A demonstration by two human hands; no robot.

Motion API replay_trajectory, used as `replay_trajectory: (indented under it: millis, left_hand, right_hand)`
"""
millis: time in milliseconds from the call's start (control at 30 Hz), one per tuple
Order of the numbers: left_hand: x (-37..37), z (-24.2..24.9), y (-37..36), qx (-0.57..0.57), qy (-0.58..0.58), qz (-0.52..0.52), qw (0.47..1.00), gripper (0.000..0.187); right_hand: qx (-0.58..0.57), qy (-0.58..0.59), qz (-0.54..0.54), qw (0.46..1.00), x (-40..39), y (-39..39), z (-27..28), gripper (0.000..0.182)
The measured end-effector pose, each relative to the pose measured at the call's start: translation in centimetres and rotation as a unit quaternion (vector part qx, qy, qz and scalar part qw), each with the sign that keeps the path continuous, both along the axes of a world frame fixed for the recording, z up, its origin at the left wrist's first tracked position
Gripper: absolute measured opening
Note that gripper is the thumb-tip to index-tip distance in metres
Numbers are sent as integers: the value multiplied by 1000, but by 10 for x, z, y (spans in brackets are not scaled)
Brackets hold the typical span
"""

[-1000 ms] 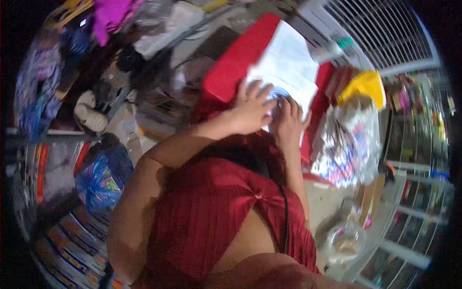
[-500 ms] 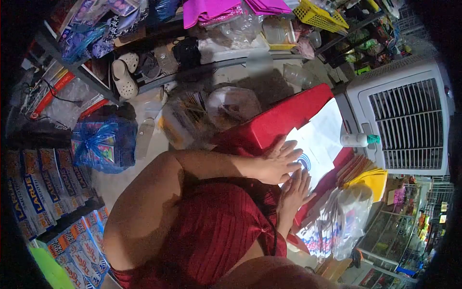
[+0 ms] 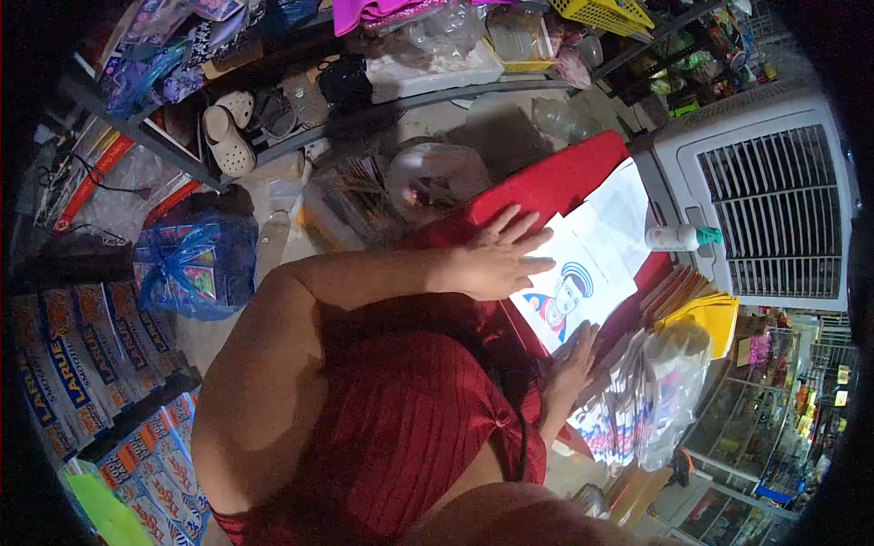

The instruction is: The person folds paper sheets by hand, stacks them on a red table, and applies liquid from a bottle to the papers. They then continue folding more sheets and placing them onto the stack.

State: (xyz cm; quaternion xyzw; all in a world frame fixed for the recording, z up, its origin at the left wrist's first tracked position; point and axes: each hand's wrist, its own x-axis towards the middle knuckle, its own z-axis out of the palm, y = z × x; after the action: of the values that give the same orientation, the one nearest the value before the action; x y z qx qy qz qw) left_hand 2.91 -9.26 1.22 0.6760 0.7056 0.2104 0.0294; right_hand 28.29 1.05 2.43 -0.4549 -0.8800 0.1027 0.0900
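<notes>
Loose white paper sheets (image 3: 608, 232) lie overlapping on a red table (image 3: 546, 187). The nearest sheet bears a printed picture (image 3: 566, 298) of a figure in a blue striped cap. My left hand (image 3: 499, 259) is open, its fingers spread flat over the sheet's left edge. At the lower edge, my right hand (image 3: 572, 371) lies with fingers stretched out, fingertips right by the picture's lower right side. Neither hand grips anything. Beyond the sheets is a white bottle with a green cap (image 3: 672, 238).
A large air cooler (image 3: 683, 173) stands behind the table. Brown and yellow envelopes (image 3: 701, 318) and plastic-wrapped goods (image 3: 637, 400) sit to the right. A blue bag (image 3: 196, 268), stacked cartons (image 3: 82, 364) and pale clogs (image 3: 228, 141) are on the left.
My hands have moved apart, the left one up and left, the right one down. The printed figure, mostly covered before, now shows between them.
</notes>
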Motion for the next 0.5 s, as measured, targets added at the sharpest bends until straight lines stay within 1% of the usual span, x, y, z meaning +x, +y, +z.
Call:
replay_trajectory:
  millis: [33, 167, 233, 267, 333, 400, 500]
  left_hand:
    - [-3, 3, -3, -15, 24, 11, 1000, 52]
    - [-14, 3, -13, -14, -8, 31, 999, 51]
    - [-14, 8, -15, -30, 5, 30, 999, 51]
    - [-14, 8, -15, -32, -1, 32, 999, 52]
    - [-14, 4, -12, -34, -8, 30, 999, 52]
    - [-15, -5, -11, 17, -40, 7, 999, 55]
    - [-16, 3, -11, 14, -48, 1, 999, 51]
  right_hand:
    - [4, 4, 5, 1000, 0, 0, 0, 50]
    - [-7, 41, 37, 998, 8, 8, -9, 52]
    - [16, 48, 49, 997, 7, 6, -7, 53]
    - [16, 47, 47, 998, 6, 4, -5, 53]
    - [-15, 38, 3, 999, 2, 1, 1, 53]
    - [-27, 40, -8, 999, -3, -5, 12, 53]
    - [-30, 52, -5, 998, 0, -4, 8, 53]
